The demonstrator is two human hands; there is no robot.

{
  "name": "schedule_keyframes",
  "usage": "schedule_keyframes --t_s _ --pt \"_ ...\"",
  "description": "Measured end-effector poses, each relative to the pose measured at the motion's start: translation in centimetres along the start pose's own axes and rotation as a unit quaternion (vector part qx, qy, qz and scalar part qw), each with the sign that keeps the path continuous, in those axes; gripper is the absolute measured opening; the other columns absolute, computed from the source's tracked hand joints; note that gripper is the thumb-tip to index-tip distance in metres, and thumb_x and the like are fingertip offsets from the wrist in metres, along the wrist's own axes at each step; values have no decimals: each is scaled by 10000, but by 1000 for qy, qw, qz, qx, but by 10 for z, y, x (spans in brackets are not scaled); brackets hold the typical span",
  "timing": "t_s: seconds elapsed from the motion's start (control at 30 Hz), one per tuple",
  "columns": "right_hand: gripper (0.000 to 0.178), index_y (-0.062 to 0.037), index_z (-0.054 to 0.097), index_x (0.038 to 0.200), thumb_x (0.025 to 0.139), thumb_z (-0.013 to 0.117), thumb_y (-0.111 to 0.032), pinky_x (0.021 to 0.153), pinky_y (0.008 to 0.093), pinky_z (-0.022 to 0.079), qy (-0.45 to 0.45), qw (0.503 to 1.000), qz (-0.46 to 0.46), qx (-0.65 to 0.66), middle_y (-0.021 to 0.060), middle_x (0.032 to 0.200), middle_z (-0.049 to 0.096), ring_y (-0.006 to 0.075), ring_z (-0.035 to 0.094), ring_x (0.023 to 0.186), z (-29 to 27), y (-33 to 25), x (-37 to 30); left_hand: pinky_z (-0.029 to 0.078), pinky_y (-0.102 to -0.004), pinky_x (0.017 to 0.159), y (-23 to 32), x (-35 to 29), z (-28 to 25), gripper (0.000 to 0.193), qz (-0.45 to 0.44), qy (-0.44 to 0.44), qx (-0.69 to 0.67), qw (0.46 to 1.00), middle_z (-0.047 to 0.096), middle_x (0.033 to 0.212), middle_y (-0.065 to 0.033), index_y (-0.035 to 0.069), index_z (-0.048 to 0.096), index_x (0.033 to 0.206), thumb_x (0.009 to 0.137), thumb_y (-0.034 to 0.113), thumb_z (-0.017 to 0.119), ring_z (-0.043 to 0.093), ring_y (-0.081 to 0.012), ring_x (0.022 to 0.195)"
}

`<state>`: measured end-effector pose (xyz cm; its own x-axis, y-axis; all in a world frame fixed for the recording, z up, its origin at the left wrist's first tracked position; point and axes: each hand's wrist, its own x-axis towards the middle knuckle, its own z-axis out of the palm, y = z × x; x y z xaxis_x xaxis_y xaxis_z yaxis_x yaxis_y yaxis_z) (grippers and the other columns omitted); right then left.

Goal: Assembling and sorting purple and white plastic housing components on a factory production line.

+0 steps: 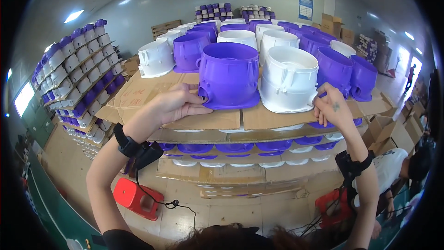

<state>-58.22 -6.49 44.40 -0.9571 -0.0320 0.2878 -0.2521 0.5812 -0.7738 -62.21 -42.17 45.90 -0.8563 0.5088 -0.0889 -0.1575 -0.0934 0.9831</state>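
Observation:
A round purple plastic housing (229,76) with a flanged base and a small side port stands upright at the front edge of a cardboard sheet (217,120). My left hand (178,105) grips its lower left side, fingers and thumb at the port and flange. Right beside it stands a white plastic housing (289,81) of similar shape, with an open top. My right hand (332,106) has its fingers curled on that one's lower right side, by its port. Part of the fingertips is hidden at both grips.
More purple housings (334,70) and white housings (156,59) fill the layer behind. Cardboard layers of housings are stacked below. Another tall stack (76,71) stands left. A red stool (138,198) is on the floor. A person (391,169) and open cartons (386,132) are at right.

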Motion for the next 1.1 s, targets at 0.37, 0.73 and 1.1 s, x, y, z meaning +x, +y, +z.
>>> schedule_keyframes --t_s 0.37,0.73,1.1 --pt "149 68 486 794 797 517 -78 311 239 375 96 994 -4 -51 86 501 549 123 510 360 7 -5 3 555 -288 619 17 14 6 642 -30 25 202 979 583 797 -167 36 63 1344 834 25 453 638 -243 695" --pt "125 64 523 733 760 517 -58 352 274 422 158 984 -57 -54 104 475 539 162 541 375 9 6 9 504 -246 443 13 23 10 552 -36 65 297 952 574 631 -108 42 225 1285 805 35 498 606 -185 524" --pt "148 51 530 823 756 547 -80 587 435 435 172 961 -191 -103 254 689 557 395 562 692 12 16 -6 485 -244 461 -19 -16 8 622 109 133 237 956 575 785 -135 19 136 1334 821 59 486 581 -160 582"
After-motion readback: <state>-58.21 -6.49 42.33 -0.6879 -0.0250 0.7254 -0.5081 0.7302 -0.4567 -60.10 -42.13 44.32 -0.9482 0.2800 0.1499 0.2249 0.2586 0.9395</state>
